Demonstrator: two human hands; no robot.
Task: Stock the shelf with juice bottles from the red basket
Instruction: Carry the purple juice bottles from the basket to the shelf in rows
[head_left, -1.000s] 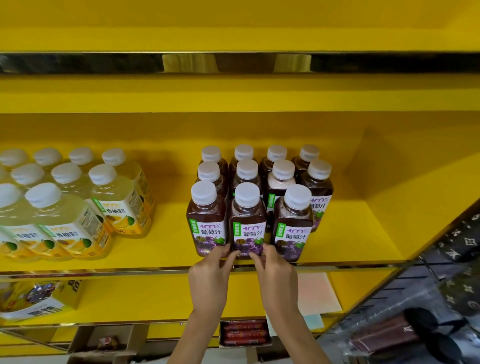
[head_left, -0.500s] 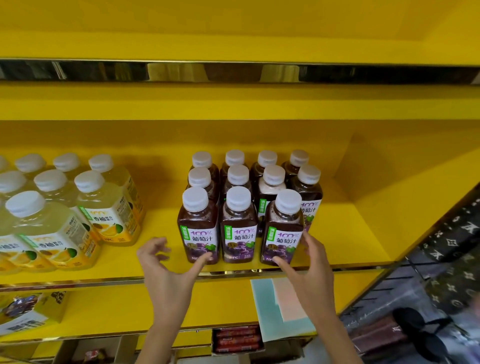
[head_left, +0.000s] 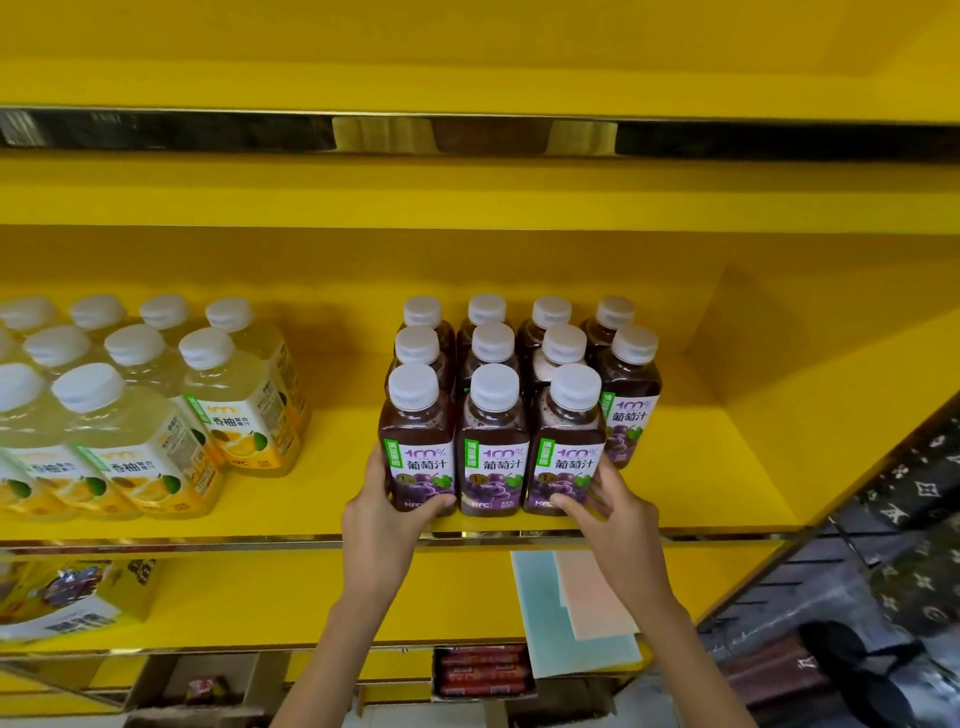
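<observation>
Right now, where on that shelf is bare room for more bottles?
Bare shelf lies right of the grape juice bottles, up to the side wall. A narrower strip separates them from the pomelo bottles. The front row is crowded, with both hands on it.

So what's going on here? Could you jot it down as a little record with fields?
Place: yellow shelf
Centre: grape juice bottles, white caps, three across in front
Left: pale pomelo juice bottles
Left hand: gripping the front-left grape bottle
Right hand: gripping the front-right grape bottle
Shelf below: blue and pink sheets
Red basket: not in view
</observation>
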